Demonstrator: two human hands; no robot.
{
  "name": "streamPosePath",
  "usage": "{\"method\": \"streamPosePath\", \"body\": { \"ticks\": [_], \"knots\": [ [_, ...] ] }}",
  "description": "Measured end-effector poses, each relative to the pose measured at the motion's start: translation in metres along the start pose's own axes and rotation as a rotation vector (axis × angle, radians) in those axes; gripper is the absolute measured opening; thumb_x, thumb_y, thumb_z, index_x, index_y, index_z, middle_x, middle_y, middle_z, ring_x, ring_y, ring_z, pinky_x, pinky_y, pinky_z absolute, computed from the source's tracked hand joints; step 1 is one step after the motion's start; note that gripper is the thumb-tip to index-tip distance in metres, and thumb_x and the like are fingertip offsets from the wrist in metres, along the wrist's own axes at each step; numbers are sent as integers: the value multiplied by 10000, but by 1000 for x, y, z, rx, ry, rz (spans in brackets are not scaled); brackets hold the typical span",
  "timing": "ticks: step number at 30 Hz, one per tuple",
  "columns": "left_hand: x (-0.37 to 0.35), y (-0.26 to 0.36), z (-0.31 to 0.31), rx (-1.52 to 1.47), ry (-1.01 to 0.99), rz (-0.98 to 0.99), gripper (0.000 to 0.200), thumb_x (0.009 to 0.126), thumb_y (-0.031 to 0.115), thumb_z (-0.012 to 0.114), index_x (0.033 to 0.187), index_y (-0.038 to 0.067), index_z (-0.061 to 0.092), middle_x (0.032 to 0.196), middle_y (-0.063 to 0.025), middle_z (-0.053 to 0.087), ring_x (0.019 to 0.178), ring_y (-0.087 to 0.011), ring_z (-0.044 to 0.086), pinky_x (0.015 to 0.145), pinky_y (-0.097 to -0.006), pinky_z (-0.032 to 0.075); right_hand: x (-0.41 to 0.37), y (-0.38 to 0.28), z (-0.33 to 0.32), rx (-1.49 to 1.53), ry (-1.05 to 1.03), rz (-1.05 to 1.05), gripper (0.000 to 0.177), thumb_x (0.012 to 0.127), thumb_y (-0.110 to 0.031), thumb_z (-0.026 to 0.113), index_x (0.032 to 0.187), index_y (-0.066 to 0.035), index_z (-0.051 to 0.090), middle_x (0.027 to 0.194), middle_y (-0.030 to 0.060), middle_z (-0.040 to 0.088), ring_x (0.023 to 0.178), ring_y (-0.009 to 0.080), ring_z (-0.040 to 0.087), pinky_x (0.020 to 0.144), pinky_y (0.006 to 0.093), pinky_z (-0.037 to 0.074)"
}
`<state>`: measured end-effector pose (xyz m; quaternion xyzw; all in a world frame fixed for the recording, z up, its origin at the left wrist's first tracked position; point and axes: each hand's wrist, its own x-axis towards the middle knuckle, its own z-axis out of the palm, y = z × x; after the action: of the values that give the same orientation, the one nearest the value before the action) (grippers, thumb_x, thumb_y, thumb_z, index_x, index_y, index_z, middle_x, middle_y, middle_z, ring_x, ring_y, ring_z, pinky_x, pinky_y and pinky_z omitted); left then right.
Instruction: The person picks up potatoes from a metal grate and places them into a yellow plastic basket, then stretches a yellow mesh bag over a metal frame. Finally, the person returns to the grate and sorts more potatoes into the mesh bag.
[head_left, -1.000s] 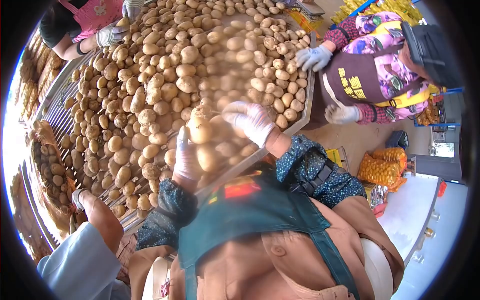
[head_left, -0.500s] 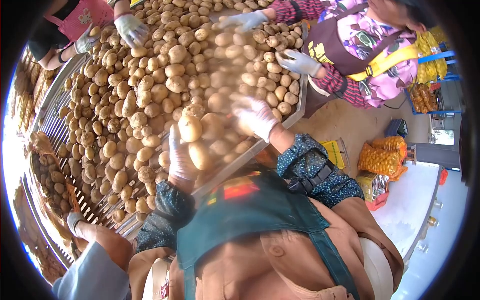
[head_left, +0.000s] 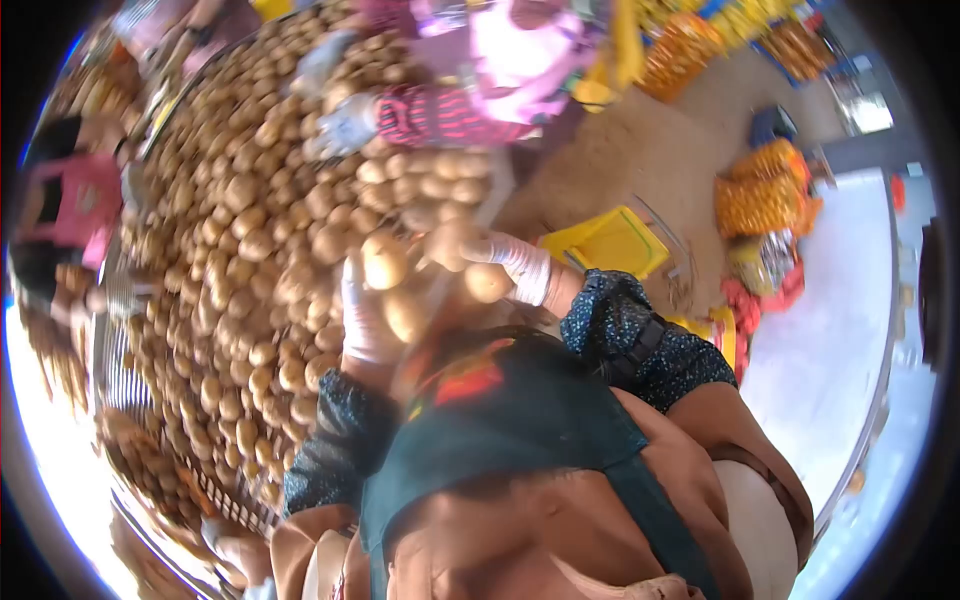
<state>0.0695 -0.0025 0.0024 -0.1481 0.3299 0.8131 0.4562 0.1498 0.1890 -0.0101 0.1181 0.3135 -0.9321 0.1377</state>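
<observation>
The gloved fingers (head_left: pixel 352 288) of the left hand (head_left: pixel 365 322) are stretched upward at the centre of the frame. They are laid against an upper potato (head_left: pixel 383 260), and a lower potato (head_left: pixel 405 312) is seen beside the palm. Whether either is gripped cannot be told through the blur. Just right of centre, the fingers (head_left: pixel 480 246) of the right hand (head_left: pixel 508 262) are curled toward a pale potato (head_left: pixel 448 240), with a round potato (head_left: pixel 487 283) touching the underside of the hand; a firm grasp cannot be told. Beyond both hands, a heap of potatoes (head_left: pixel 250 240) is spread over a slatted table (head_left: pixel 120 360) across the left half of the frame. A yellow crate (head_left: pixel 605 245) is set on the ground to the right of the hands. Farther up, a co-worker's striped sleeve (head_left: pixel 440 115) is stretched over the heap, and orange net sacks (head_left: pixel 765 190) are piled at the upper right.
</observation>
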Motion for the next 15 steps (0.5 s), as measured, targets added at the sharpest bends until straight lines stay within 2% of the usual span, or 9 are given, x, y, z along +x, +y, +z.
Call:
{"method": "streamPosePath", "body": {
  "ticks": [2, 3, 5, 6, 8, 9, 11, 12, 15],
  "knots": [
    [4, -22, 28, 23, 57, -109, 739, 873, 748, 511, 1280, 137, 599, 1228, -93, 652, 1072, -286, 640, 697, -348, 564, -28, 17, -62, 224, 81, 36, 511, 929, -306, 695, 1344, -46, 548, 1288, 86, 624, 1148, 201, 619, 1023, 400, 504],
    [14, -34, 31, 102, 64, -84, 710, 870, 742, 527, 1236, 140, 622, 1162, -71, 667, 1010, -259, 652, 671, -325, 555, -53, 10, -60, 200, 279, 109, 533, 916, -351, 705, 1335, -55, 559, 1268, 79, 637, 1116, 205, 639, 969, 396, 533],
    [24, -55, 49, 169, 93, -201, 671, 866, 717, 569, 1218, 148, 624, 1121, -57, 668, 952, -228, 653, 646, -321, 551, -98, 2, -69, 337, 423, 204, 535, 898, -387, 721, 1312, -82, 574, 1205, 71, 660, 1062, 191, 660, 892, 355, 557],
    [26, -69, 72, 109, 85, -251, 653, 866, 687, 604, 1202, 127, 621, 1092, -62, 666, 898, -209, 649, 624, -325, 554, -114, 7, -81, 346, 516, 87, 508, 892, -390, 726, 1284, -100, 582, 1173, 80, 662, 1010, 214, 659, 833, 382, 562],
    [42, -104, 91, 265, 155, -229, 672, 853, 702, 606, 1150, 99, 638, 1008, -69, 683, 818, -217, 656, 616, -336, 551, -142, 22, -111, 351, 693, -115, 455, 879, -395, 737, 1227, -136, 599, 1110, 98, 667, 907, 259, 657, 714, 437, 573],
    [48, -120, 99, 275, 191, -257, 685, 848, 712, 602, 1135, 93, 644, 976, -69, 688, 800, -222, 660, 622, -339, 548, -155, 28, -126, 421, 731, -129, 447, 882, -397, 731, 1226, -145, 598, 1099, 95, 668, 907, 267, 655, 736, 458, 563],
    [64, -146, 113, 299, 97, -407, 648, 852, 684, 622, 1119, 93, 651, 958, -61, 692, 768, -229, 658, 633, -369, 546, -181, 38, -163, 561, 802, -150, 431, 888, -402, 720, 1223, -162, 595, 1075, 90, 671, 906, 283, 651, 780, 500, 545],
    [91, -164, 95, 334, 95, -444, 641, 857, 676, 624, 1119, 91, 650, 966, -58, 690, 789, -228, 657, 658, -374, 545, -191, 48, -191, 631, 822, -129, 505, 891, -398, 718, 1305, -166, 545, 1181, 99, 634, 1011, 316, 629, 907, 575, 495],
    [128, -219, 111, 437, 97, -446, 640, 860, 659, 636, 1147, 87, 634, 1018, -66, 679, 853, -231, 648, 733, -392, 541, -206, 54, -234, 689, 914, -287, 576, 904, -392, 707, 1382, -172, 474, 1324, 123, 553, 1149, 361, 566, 976, 602, 463]
  ]
}}
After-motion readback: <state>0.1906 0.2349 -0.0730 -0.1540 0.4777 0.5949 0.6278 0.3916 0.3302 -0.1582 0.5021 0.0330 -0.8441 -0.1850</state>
